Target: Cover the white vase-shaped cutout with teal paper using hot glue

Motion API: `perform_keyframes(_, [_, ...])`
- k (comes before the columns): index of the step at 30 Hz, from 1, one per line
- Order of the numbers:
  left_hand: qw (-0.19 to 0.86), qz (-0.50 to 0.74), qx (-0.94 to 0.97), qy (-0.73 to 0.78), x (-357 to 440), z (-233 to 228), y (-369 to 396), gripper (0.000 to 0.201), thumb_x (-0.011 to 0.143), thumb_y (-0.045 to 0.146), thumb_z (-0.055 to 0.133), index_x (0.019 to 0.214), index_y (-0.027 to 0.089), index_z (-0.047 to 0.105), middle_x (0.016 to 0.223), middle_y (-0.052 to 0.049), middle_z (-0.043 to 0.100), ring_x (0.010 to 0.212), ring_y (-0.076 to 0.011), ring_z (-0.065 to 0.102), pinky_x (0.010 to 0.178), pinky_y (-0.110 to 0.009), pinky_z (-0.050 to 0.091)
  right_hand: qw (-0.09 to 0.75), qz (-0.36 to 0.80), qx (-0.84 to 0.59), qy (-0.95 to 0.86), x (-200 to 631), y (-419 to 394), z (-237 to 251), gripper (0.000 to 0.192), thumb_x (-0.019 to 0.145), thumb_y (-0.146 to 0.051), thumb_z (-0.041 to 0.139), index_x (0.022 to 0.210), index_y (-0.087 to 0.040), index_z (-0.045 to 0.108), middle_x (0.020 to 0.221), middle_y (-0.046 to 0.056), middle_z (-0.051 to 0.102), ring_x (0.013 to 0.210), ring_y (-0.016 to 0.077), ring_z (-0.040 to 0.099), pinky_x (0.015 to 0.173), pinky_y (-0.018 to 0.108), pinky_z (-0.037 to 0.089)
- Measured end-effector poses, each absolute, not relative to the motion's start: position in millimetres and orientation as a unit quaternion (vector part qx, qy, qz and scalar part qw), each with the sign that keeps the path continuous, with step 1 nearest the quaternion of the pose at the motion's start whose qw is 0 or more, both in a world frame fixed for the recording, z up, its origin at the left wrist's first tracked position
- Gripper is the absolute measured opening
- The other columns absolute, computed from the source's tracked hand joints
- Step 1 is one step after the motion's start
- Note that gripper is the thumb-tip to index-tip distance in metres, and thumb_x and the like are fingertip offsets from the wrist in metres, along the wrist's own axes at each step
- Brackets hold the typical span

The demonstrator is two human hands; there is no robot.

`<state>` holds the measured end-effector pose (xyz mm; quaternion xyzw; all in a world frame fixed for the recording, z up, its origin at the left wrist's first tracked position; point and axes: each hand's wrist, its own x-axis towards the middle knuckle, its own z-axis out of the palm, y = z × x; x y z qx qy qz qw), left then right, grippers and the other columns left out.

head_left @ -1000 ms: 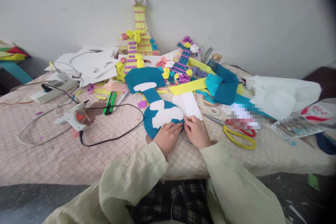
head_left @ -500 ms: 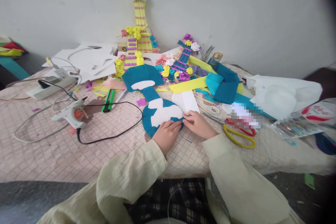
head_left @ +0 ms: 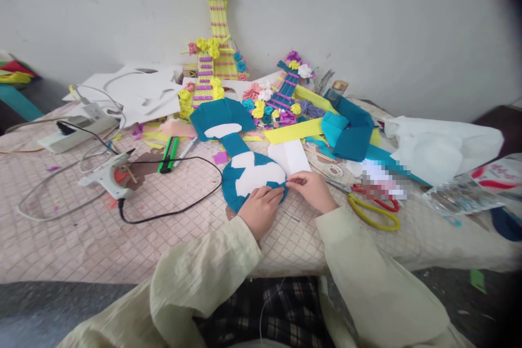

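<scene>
Desk (head_left: 81,239) covered with pinkish quilted cloth, set against a pale wall. Far right: white plastic bag (head_left: 440,147), crumpled, with clear packets just beside it. Rear centre: tall yellow guitar model (head_left: 216,49) leaning upright on the wall, trimmed with paper flowers; smaller blue guitar model (head_left: 285,92) lying tilted to its right. White foam sheets (head_left: 138,95) at rear left, near a power strip (head_left: 75,133). Teal foam scraps (head_left: 348,130) heaped right of centre. Centre, near desk edge: teal guitar-shaped cutout (head_left: 234,144) lying flat, white cardboard showing through in patches, rounded body end toward the person. Glue gun (head_left: 108,176) at left, on its side, black cable looping toward the cutout. Scissors (head_left: 373,209) with yellow and red handles lying right of the hands. Green marker (head_left: 167,155) beside the cable. Left hand (head_left: 261,209) resting on the lower edge of the cutout body, fingers curled down and pressing the teal rim. Right hand (head_left: 314,190) touching the same edge just beside the left, fingers narrow, pinched at the teal margin where it meets a white strip (head_left: 291,156). Both sleeves pale yellow.
</scene>
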<state>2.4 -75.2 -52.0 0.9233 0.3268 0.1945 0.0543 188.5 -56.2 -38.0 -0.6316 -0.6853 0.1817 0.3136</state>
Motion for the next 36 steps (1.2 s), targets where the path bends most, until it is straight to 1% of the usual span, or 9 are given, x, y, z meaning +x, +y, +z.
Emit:
perform_keyframes(6, [0.063, 0.203, 0.921, 0.326, 2.8, -50.2, -75.8, 0.034, 0.083, 0.009, 0.04, 0.115, 0.013, 0.053, 0.128, -0.001, 0.05, 0.104, -0.0192, 0.045, 0.089, -0.035, 0.039, 0.254, 0.219, -0.626, -0.704, 187.8, -49.4, -28.7, 0.015, 0.074, -0.027, 0.054, 0.075, -0.016, 0.063, 0.076, 0.002, 0.066, 0.068, 0.0117, 0.058, 0.066, 0.023, 0.044])
perform_keyframes(12, [0.06, 0.206, 0.921, 0.324, 2.6, -53.6, -75.6, 0.034, 0.083, 0.01, 0.04, 0.115, 0.013, 0.053, 0.129, -0.001, 0.05, 0.103, -0.0195, 0.045, 0.089, -0.035, 0.039, 0.167, 0.226, -0.653, -0.703, 185.8, -35.4, -20.4, 0.01, 0.07, -0.024, 0.056, 0.069, -0.015, 0.061, 0.068, 0.003, 0.064, 0.064, 0.0115, 0.056, 0.062, 0.022, 0.041])
perform_keyframes(14, [0.055, 0.205, 0.922, 0.322, 2.5, -54.2, -75.4, 0.034, 0.084, 0.011, 0.04, 0.115, 0.013, 0.052, 0.129, -0.001, 0.05, 0.103, -0.0196, 0.045, 0.089, -0.035, 0.039, 0.141, 0.224, -0.666, -0.697, 186.0, -28.6, -16.4, 0.009, 0.067, -0.023, 0.06, 0.07, -0.015, 0.06, 0.069, 0.003, 0.063, 0.064, 0.0113, 0.056, 0.06, 0.021, 0.041])
perform_keyframes(17, [0.043, 0.206, 0.924, 0.319, 2.7, -54.7, -75.1, 0.033, 0.085, 0.012, 0.04, 0.115, 0.013, 0.053, 0.128, -0.001, 0.051, 0.103, -0.0194, 0.046, 0.088, -0.035, 0.039, 0.1, 0.233, -0.679, -0.689, 187.2, -14.0, -9.1, 0.018, 0.059, -0.024, 0.068, 0.072, -0.016, 0.059, 0.069, 0.001, 0.063, 0.062, 0.0104, 0.055, 0.056, 0.02, 0.039])
perform_keyframes(21, [0.03, 0.206, 0.924, 0.32, 2.9, -55.5, -74.7, 0.034, 0.085, 0.011, 0.039, 0.116, 0.013, 0.052, 0.128, -0.003, 0.051, 0.103, -0.019, 0.046, 0.087, -0.034, 0.039, 0.04, 0.275, -0.672, -0.686, 188.4, 5.6, -3.6, 0.025, 0.047, -0.022, 0.076, 0.062, -0.016, 0.057, 0.054, -0.002, 0.058, 0.051, 0.0084, 0.051, 0.049, 0.019, 0.036])
perform_keyframes(24, [0.027, 0.204, 0.925, 0.32, 2.8, -55.8, -74.7, 0.033, 0.086, 0.012, 0.038, 0.116, 0.013, 0.052, 0.128, -0.003, 0.051, 0.103, -0.0188, 0.046, 0.087, -0.033, 0.039, 0.032, 0.302, -0.661, -0.686, 191.2, 9.0, -4.5, 0.026, 0.047, -0.026, 0.076, 0.062, -0.016, 0.057, 0.051, -0.003, 0.056, 0.049, 0.0079, 0.049, 0.048, 0.02, 0.036])
perform_keyframes(29, [0.025, 0.197, 0.924, 0.328, 3.0, -55.8, -75.3, 0.032, 0.086, 0.013, 0.039, 0.115, 0.015, 0.052, 0.126, -0.005, 0.051, 0.102, -0.0174, 0.046, 0.087, -0.033, 0.04, 0.046, 0.369, -0.613, -0.696, 202.2, 1.5, -3.6, 0.03, 0.057, -0.036, 0.07, 0.075, -0.015, 0.058, 0.06, -0.002, 0.06, 0.052, 0.0075, 0.052, 0.053, 0.02, 0.041])
perform_keyframes(32, [0.025, 0.199, 0.923, 0.328, 3.1, -56.0, -75.2, 0.032, 0.086, 0.014, 0.04, 0.115, 0.015, 0.052, 0.126, -0.005, 0.051, 0.103, -0.0172, 0.046, 0.088, -0.033, 0.039, 0.051, 0.387, -0.593, -0.704, 205.9, 0.7, -2.3, 0.035, 0.054, -0.039, 0.07, 0.076, -0.014, 0.06, 0.062, -0.001, 0.061, 0.056, 0.0083, 0.054, 0.056, 0.02, 0.043])
perform_keyframes(36, [0.039, 0.201, 0.923, 0.326, 2.6, -54.2, -75.4, 0.031, 0.086, 0.013, 0.039, 0.115, 0.014, 0.052, 0.127, -0.004, 0.05, 0.103, -0.0177, 0.045, 0.088, -0.034, 0.04, 0.047, 0.37, -0.598, -0.71, 202.4, 3.9, -5.6, 0.036, 0.05, -0.043, 0.072, 0.07, -0.015, 0.06, 0.054, -0.003, 0.058, 0.049, 0.008, 0.051, 0.048, 0.02, 0.039])
